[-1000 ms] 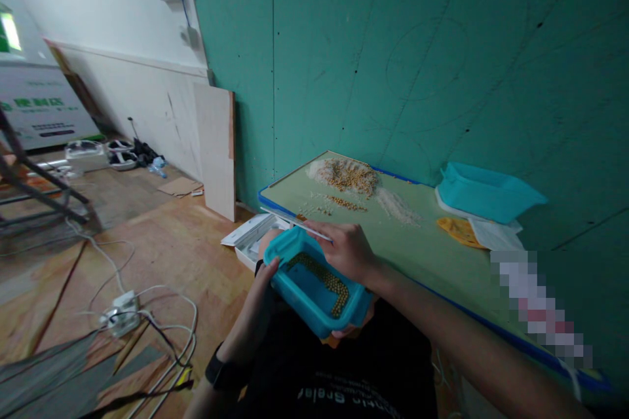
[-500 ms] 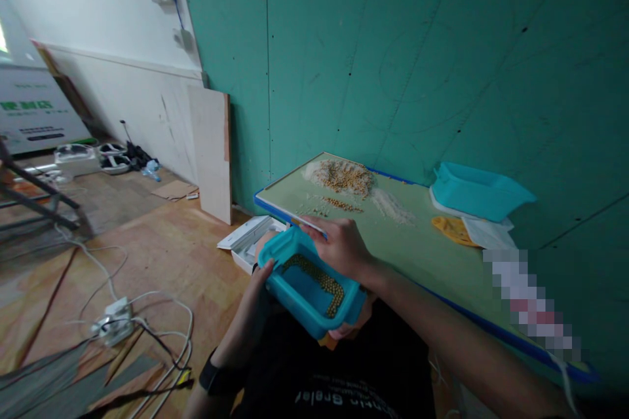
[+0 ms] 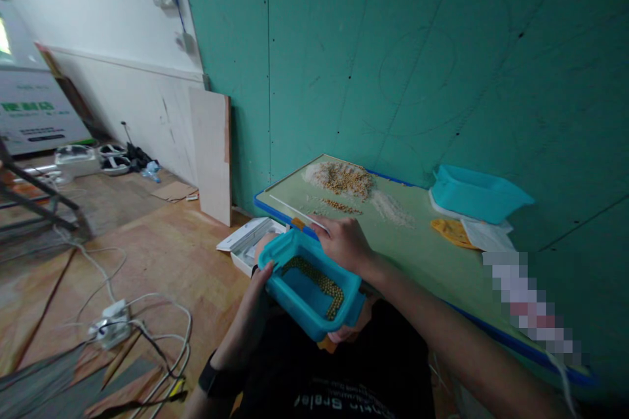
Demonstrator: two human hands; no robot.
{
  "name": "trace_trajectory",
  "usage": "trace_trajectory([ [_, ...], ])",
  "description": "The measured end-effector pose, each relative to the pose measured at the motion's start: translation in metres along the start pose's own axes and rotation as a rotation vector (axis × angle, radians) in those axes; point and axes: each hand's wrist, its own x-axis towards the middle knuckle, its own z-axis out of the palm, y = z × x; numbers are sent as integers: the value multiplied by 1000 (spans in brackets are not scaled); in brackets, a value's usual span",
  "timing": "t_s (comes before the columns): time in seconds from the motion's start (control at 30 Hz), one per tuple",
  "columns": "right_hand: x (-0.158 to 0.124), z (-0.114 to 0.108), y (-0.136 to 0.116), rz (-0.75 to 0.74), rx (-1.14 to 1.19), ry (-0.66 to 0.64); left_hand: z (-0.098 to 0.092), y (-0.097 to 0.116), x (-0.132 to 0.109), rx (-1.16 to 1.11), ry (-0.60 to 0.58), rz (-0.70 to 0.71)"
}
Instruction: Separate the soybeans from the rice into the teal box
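A turquoise plastic tub (image 3: 312,330) is tilted over my lap, with yellowish soybeans (image 3: 322,281) gathered along its far and right inner sides. My left hand (image 3: 260,285) grips its left end, thumb over the rim. Just above the tub's far rim, my right hand (image 3: 346,242) is closed on a thin white strip (image 3: 292,208) that points left across the table edge; its exact kind I cannot make out. On the green tabletop (image 3: 393,245) beyond lie a heap of pale grains mixed with soybeans (image 3: 339,177) and a short row of soybeans (image 3: 341,205).
At the table's right stand a second turquoise tub (image 3: 484,196), a yellow glove-like item (image 3: 449,232) and white cloth or paper (image 3: 489,234). An open white box (image 3: 250,242) sits left of the table. A power strip (image 3: 112,324) and cables lie on the floor.
The white strip in my right hand has swung so that more of it shows, reaching left over the table edge. My left hand and the tub stay almost where they were.
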Motion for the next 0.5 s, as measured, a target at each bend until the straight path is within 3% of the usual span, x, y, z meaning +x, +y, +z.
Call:
trace_trajectory([
  [0.13, 0, -4, 13, 71, 21, 42, 3, 3, -4, 48, 22, 28],
  [0.23, 6, -9, 36, 143, 110, 144, 3, 2, -3, 60, 32, 25],
  [0.33, 22, -14, 67, 188, 314, 285, 0, 0, 0, 55, 22, 24],
  [0.5, 43, -12, 102, 229, 661, 321, -7, -2, 8, 52, 22, 3],
])
